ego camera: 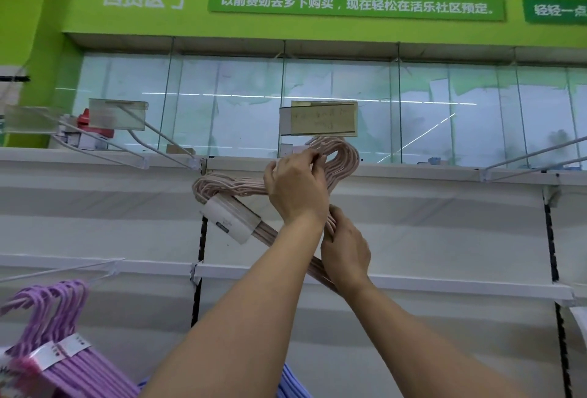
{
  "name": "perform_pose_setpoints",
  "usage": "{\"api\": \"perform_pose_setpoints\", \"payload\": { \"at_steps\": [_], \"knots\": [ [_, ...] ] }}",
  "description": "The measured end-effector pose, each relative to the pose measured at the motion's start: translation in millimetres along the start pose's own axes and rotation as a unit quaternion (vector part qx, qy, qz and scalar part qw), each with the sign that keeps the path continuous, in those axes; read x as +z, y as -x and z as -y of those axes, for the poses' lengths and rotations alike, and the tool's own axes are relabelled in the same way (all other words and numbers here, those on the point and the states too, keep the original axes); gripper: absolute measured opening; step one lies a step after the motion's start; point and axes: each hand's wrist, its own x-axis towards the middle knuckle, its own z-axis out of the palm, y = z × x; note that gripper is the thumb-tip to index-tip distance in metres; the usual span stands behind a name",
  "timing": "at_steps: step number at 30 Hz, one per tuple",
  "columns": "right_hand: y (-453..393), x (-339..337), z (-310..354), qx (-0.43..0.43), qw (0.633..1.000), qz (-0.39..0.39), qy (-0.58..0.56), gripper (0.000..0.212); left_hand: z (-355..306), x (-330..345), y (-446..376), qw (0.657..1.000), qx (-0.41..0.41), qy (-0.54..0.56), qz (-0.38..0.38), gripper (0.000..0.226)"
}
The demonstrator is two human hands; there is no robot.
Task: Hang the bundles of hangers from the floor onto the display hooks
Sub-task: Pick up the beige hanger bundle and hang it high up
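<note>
At the lower left corner a purple bundle (60, 362) of hangers hangs from a white hook (63, 270) on the white panel (95, 226), its paper band facing out. Higher up, two more hooks (152, 146) with clear tag holders jut from the panel's top edge. Centre, a pink bundle (222, 186) of hangers is held up against the top edge, tilted, its white sleeve (232, 218) low on the left arm and its hook ends curling up just under a price tag (317, 118). The left hand (297, 189) pinches the hook ends near the top edge; whether they are over a peg is hidden behind the fingers. The right hand (344, 253), lower, grips the bundle's right arm. Further right another hook (536, 156) sticks out.
</note>
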Motion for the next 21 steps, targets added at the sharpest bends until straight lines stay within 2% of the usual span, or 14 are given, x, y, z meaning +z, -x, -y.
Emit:
{"api": "perform_pose_setpoints", "payload": {
  "at_steps": [7,13,15,18,21],
  "knots": [
    [-9,-15,-5,-0.026,0.998,0.05,0.006,0.042,-12,-5,0,0.994,-0.076,0.071,0.011,0.023],
    [-18,-36,-14,-0.049,0.993,0.067,0.081,0.045,-20,-2,1,0.98,-0.155,0.119,0.025,0.019],
    [-17,-40,-11,-0.047,0.993,0.065,0.091,0.048,-23,-3,-1,0.965,-0.203,0.166,0.013,0.031],
    [-11,-35,-2,-0.034,0.993,0.066,0.088,0.05,-23,-3,0,0.966,-0.198,0.167,0.02,0.034],
    [-5,-22,7,-0.003,0.995,0.09,0.043,0.037,-19,-4,3,0.983,-0.147,0.11,0.02,0.029]
  ]
}}
